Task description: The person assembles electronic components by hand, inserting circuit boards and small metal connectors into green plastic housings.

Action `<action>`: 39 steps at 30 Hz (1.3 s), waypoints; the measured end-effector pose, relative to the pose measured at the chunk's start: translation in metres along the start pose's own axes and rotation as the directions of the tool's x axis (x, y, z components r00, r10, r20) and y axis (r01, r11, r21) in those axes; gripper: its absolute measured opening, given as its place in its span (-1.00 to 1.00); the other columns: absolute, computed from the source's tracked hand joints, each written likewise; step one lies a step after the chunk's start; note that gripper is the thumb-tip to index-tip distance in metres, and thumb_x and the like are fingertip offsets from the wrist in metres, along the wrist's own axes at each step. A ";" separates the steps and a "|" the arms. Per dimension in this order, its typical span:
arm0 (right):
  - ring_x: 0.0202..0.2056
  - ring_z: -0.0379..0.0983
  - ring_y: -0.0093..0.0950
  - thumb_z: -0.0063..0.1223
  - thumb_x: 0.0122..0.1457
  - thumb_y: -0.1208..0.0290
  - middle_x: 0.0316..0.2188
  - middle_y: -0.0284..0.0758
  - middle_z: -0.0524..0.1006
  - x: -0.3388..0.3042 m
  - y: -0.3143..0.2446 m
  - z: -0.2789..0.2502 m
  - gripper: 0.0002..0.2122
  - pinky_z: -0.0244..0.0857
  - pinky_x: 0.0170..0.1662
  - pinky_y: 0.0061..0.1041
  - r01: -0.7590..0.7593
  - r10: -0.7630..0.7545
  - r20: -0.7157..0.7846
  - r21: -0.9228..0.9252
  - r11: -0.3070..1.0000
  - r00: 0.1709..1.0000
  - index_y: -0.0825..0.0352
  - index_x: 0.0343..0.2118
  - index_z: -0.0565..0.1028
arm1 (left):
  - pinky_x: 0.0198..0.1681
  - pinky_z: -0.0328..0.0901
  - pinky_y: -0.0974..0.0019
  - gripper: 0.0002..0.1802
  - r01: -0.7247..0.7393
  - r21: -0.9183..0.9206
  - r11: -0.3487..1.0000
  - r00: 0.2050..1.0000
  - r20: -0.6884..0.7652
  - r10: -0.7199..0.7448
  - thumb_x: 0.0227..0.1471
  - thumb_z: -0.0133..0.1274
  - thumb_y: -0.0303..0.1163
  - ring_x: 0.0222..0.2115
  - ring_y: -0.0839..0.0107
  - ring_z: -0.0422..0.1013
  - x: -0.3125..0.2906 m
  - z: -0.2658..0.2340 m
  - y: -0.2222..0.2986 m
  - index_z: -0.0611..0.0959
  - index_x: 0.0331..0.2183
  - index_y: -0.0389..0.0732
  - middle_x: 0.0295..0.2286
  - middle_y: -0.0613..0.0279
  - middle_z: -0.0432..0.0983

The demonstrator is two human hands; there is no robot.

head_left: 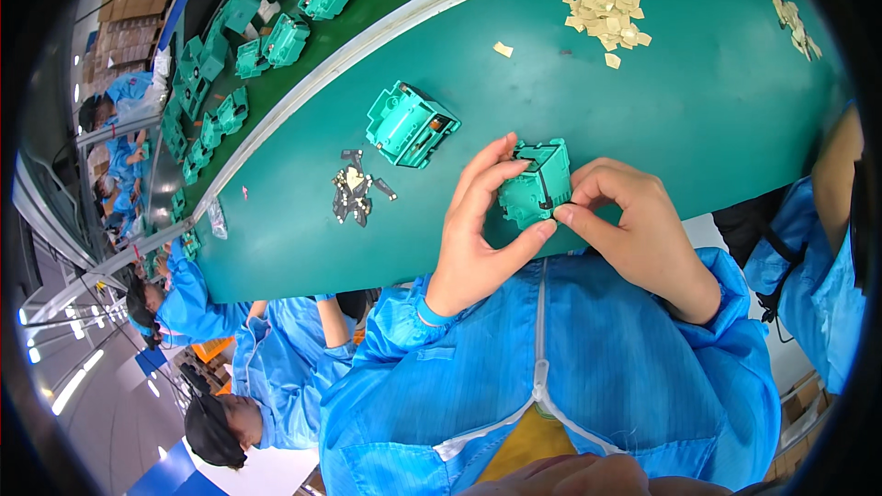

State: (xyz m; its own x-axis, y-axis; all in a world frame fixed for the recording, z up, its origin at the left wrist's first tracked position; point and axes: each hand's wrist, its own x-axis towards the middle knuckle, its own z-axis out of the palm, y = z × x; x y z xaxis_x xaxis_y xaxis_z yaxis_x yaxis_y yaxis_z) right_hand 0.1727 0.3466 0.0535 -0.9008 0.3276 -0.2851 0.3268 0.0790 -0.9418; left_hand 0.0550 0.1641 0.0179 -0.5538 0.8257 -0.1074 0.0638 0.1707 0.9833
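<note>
A green plastic housing [525, 191], open-framed and boxy, is held just off the near side of the green table in front of my chest. My left hand [478, 234] grips its left side, fingers over the far edge and thumb at the near edge. A thin black strip [544, 186] runs along the housing. At the strip's near end, the thumb and fingers of my right hand [625, 211] close on the housing's right edge; whether they also pinch the strip I cannot tell. Another green housing [409, 126] rests on the table, to the far left of my hands.
Left of my hands lies a small pile of black parts [354, 191] with pale pieces. Cream-coloured pieces [606, 14] are heaped at the far right. Beyond the pale rail [386, 44], a belt carries several green housings [285, 39]. People in blue work at both sides.
</note>
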 end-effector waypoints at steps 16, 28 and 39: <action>-0.47 0.49 -0.46 0.23 0.14 0.52 -0.44 -0.28 0.52 0.003 -0.005 0.008 -0.86 0.33 -0.43 -0.48 -0.037 0.037 0.071 -0.008 0.999 0.997 0.44 -0.45 0.50 | 0.28 0.16 -0.01 -0.28 0.098 -0.178 0.979 0.995 0.005 -0.099 -0.15 0.14 -0.65 0.30 0.16 0.10 -0.004 -0.001 0.002 0.39 0.12 -0.16 0.30 0.04 0.04; -0.48 0.47 -0.58 0.24 0.14 0.59 -0.51 -0.35 0.48 0.010 -0.005 0.012 -0.77 0.30 -0.44 -0.52 -0.143 0.144 0.007 0.147 0.979 0.990 0.39 -0.28 0.35 | 0.30 0.16 -0.07 -0.29 0.081 -0.246 0.966 0.996 -0.005 -0.085 -0.18 0.09 -0.71 0.27 0.17 0.11 0.000 -0.003 -0.001 0.40 0.09 -0.19 0.27 0.06 0.05; -0.32 0.52 -0.62 0.08 0.30 0.63 -0.39 -0.32 0.59 0.024 -0.017 0.014 -0.77 0.40 -0.19 -0.56 -0.127 0.038 0.183 0.503 0.855 0.982 0.32 -0.12 0.26 | 0.21 0.25 -0.02 -0.16 -0.047 -0.153 0.987 0.994 -0.104 0.031 -0.20 0.41 -0.44 0.28 0.04 0.17 -0.010 -0.023 0.025 0.41 0.14 -0.18 0.26 -0.03 0.13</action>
State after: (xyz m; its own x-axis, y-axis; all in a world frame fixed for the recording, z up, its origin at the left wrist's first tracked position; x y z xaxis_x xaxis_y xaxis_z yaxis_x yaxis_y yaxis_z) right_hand 0.1414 0.3397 0.0600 -0.9249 0.1527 -0.3483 0.2496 -0.4473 -0.8588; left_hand 0.0429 0.1480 0.0466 -0.6345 0.7705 -0.0611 -0.0379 0.0480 0.9981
